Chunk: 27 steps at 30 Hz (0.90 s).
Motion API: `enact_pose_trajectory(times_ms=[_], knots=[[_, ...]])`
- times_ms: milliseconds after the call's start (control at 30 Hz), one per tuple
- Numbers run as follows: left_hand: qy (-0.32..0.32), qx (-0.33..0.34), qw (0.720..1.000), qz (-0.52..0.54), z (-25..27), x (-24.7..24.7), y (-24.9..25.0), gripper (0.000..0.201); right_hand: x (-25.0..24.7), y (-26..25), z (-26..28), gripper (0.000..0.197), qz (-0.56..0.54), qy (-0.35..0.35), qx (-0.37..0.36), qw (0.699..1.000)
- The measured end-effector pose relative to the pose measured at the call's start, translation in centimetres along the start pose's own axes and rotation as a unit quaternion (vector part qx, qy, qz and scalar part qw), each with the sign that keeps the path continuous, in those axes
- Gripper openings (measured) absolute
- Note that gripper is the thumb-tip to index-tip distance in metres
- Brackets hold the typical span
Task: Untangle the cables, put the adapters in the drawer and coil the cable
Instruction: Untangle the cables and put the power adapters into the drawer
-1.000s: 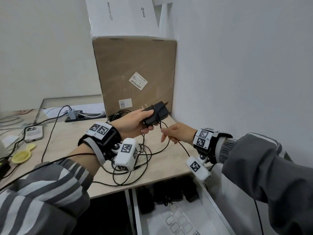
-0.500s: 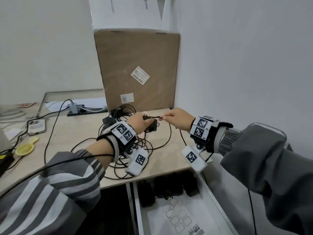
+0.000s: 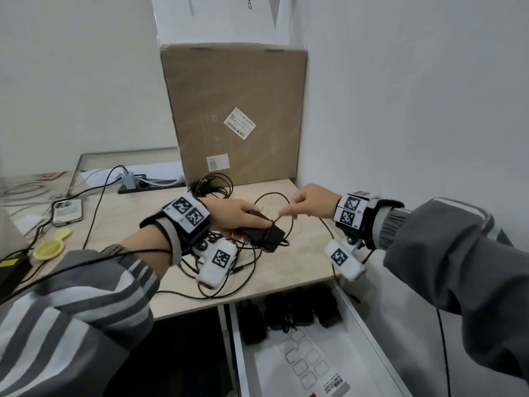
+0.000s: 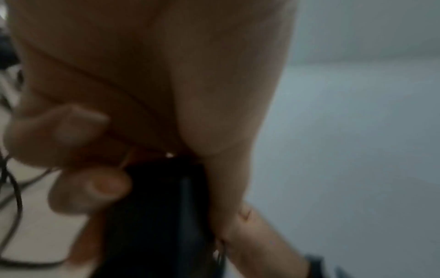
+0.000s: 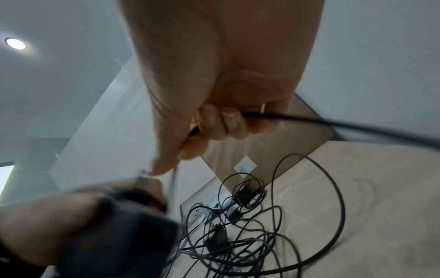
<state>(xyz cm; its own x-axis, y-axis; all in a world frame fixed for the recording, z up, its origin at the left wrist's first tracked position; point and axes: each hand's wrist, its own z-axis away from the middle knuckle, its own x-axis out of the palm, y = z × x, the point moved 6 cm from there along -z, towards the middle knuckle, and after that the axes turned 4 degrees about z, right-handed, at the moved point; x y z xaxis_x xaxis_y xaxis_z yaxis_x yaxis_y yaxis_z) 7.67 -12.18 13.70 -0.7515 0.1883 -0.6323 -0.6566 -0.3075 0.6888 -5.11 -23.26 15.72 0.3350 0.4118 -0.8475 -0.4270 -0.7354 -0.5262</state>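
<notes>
My left hand (image 3: pixel 239 217) grips a black power adapter (image 3: pixel 264 236) just above the desk; its dark body (image 4: pixel 154 216) fills the lower left wrist view between my fingers. My right hand (image 3: pixel 305 203) pinches the adapter's thin black cable (image 3: pixel 276 222) close to the adapter, and the cable (image 5: pixel 297 118) runs out of its curled fingers to the right. A tangle of black cables (image 3: pixel 226 265) lies on the desk under my left wrist, also seen as the tangle (image 5: pixel 238 235) below the right hand. The drawer (image 3: pixel 369 333) stands open below the desk edge with black adapters (image 3: pixel 286 313) at its back.
A big cardboard box (image 3: pixel 234 116) stands against the wall behind the hands, with another cable bundle (image 3: pixel 213 186) at its foot. A power strip (image 3: pixel 148 184), a phone (image 3: pixel 67 212) and a yellow object (image 3: pixel 50 247) lie to the left. The wall is close on the right.
The left hand has lowered the adapter from chest height to just above the desk. The right hand moved up along the cable and now pinches it next to the adapter.
</notes>
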Motion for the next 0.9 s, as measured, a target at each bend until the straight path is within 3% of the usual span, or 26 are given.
enact_pose_trajectory(times_ms=[67, 100, 167, 200, 233, 300, 333, 367, 400, 467, 500, 533, 567, 633, 700, 733, 767, 833, 867, 900], knots=[[0.163, -0.050, 0.974, -0.149, -0.7, -2.2, -0.8, 0.043, 0.0, -0.9, 0.0, 0.026, -0.019, 0.033, -0.005, 0.999], [0.256, -0.043, 0.955, -0.144, -1.1, -3.1, -1.0, 0.044, 0.4, -1.4, -0.1, 0.024, -0.048, 0.046, -0.006, 0.998], [0.404, 0.014, 0.915, 0.012, -1.3, -4.1, -1.3, 0.046, 1.9, -2.3, -0.2, 0.025, -0.121, 0.059, -0.008, 0.991], [0.422, 0.058, 0.894, 0.141, -1.5, -4.2, -1.3, 0.046, 2.7, -2.4, -0.3, 0.025, -0.155, 0.062, -0.013, 0.986], [0.405, 0.108, 0.861, 0.289, -1.9, -4.2, -1.2, 0.044, 3.2, -2.4, -0.3, 0.024, -0.185, 0.061, -0.019, 0.981], [0.277, 0.171, 0.782, 0.532, -2.2, -3.7, -0.2, 0.040, 3.7, -1.9, -0.3, 0.025, -0.211, 0.049, -0.029, 0.976], [0.199, 0.169, 0.774, 0.576, -1.9, -3.4, 0.5, 0.038, 3.5, -1.4, -0.4, 0.027, -0.204, 0.041, -0.028, 0.978], [0.129, 0.155, 0.804, 0.560, -1.3, -2.9, 1.0, 0.037, 3.2, -0.9, -0.4, 0.028, -0.183, 0.031, -0.026, 0.982], [0.064, 0.135, 0.855, 0.497, -0.6, -2.1, 1.4, 0.035, 2.7, -0.5, -0.3, 0.028, -0.146, 0.020, -0.024, 0.989], [-0.051, 0.079, 0.956, 0.277, 0.9, 0.1, 1.4, 0.031, 1.9, 0.0, -0.4, 0.023, -0.068, -0.012, -0.017, 0.997], [-0.075, 0.033, 0.983, 0.163, 1.0, 0.8, 0.6, 0.031, 1.7, 0.0, -0.4, 0.023, -0.039, -0.027, -0.012, 0.999], [-0.060, -0.013, 0.997, 0.057, 0.7, 0.8, -0.1, 0.033, 1.6, -0.2, -0.4, 0.023, -0.012, -0.033, -0.010, 0.999], [0.000, -0.049, 0.998, -0.040, 0.2, -0.1, -0.7, 0.038, 1.3, -0.5, -0.4, 0.023, 0.001, -0.025, -0.009, 1.000], [0.219, -0.069, 0.963, -0.143, -1.1, -3.2, -1.5, 0.045, 1.0, -1.1, -0.6, 0.020, -0.033, 0.026, 0.000, 0.999], [0.408, -0.008, 0.913, 0.016, -1.1, -5.3, -1.8, 0.045, 1.3, -1.4, -0.6, 0.023, -0.136, 0.062, 0.004, 0.989], [0.424, 0.042, 0.891, 0.157, -1.3, -5.4, -1.9, 0.044, 1.6, -1.6, -0.5, 0.025, -0.172, 0.061, -0.004, 0.983], [0.393, 0.097, 0.861, 0.308, -1.8, -5.2, -1.7, 0.044, 2.0, -1.8, -0.3, 0.026, -0.192, 0.053, -0.016, 0.980], [0.224, 0.155, 0.807, 0.524, -2.1, -3.4, -0.2, 0.042, 2.2, -1.9, -0.1, 0.027, -0.199, 0.045, -0.034, 0.978], [0.131, 0.145, 0.807, 0.557, -1.7, -2.2, 0.6, 0.042, 2.0, -1.8, 0.0, 0.028, -0.192, 0.038, -0.036, 0.980], [0.058, 0.127, 0.835, 0.533, -1.1, -1.2, 1.1, 0.043, 1.8, -1.7, 0.2, 0.028, -0.173, 0.024, -0.039, 0.984]])
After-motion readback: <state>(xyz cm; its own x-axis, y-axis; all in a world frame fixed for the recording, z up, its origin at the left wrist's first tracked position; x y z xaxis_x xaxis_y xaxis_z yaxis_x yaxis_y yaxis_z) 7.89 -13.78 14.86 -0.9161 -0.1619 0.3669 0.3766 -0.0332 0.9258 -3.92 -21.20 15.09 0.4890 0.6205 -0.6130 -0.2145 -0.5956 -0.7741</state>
